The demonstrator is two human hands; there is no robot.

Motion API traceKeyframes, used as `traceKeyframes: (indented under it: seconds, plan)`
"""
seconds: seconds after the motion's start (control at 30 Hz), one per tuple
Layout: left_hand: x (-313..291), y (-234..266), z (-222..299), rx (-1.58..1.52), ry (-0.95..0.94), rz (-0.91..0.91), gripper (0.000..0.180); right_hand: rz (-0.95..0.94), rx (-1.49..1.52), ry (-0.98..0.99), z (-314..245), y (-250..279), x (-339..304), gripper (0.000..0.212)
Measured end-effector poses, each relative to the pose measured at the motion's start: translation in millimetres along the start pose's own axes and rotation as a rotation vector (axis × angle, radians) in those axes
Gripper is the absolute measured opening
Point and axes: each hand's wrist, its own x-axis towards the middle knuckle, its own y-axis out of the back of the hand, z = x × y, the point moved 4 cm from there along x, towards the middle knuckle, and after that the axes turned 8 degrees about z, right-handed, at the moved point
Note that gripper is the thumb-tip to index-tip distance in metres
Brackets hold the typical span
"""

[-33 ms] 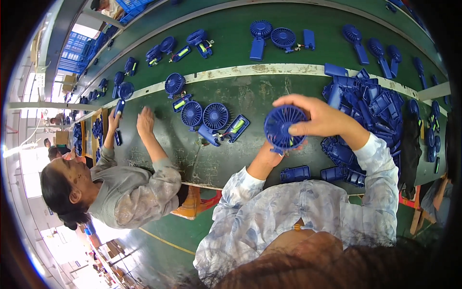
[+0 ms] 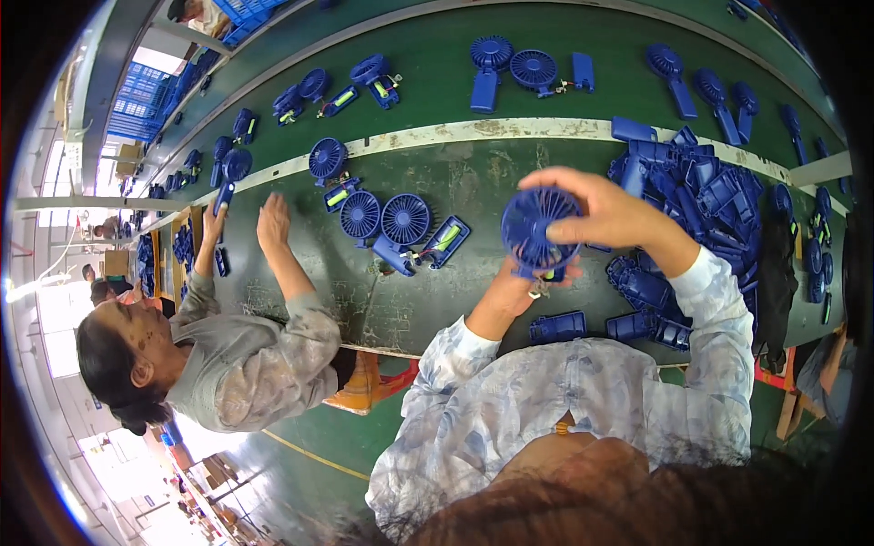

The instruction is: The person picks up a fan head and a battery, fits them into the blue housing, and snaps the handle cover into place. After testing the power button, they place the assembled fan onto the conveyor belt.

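Two hands on one blue fan above the tabletop

We see the blue fan [image 2: 526,229] raised over the near part of the dark green tabletop [image 2: 455,314], in front of the wearer's patterned shirt [image 2: 537,387], its round grille facing up toward us. The right hand [image 2: 608,214] grasps the fan by its round head, fingers curled over the far rim and thumb laid across the grille. The left hand [image 2: 512,289] grasps the fan's lower part from beneath; we make out its fingertips at the far side, though the fan hides much of the palm.

To the right of the hands we find a heap of blue casings [image 2: 696,196], and nearer the body a single blue shell [image 2: 558,327] lies flat. To the left, two fan heads [image 2: 406,219] rest side by side, with an open casing [image 2: 462,227] just beside them holding a yellow-green cell [image 2: 446,240].

Past a worn white strip [image 2: 492,130], we count more fan units [image 2: 492,53] spread along a green surface [image 2: 437,91]. At our left sits a co-worker [image 2: 246,378], one hand at the handle of another fan [image 2: 224,196], the other hand lifted over the tabletop.
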Motion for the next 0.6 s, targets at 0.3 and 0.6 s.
traceKeyframes:
  seconds: [0.3, 0.6]
  plan:
    - [-14, 0, 7, 0.053, 0.098, 0.209, 0.028, 0.150, -0.049, 0.041, 22, 34, -3, 0.059]
    - [-13, 2, 9, 0.129, 0.057, 0.227, 0.033, 0.130, -0.324, 0.177, 16, 35, -4, 0.058]
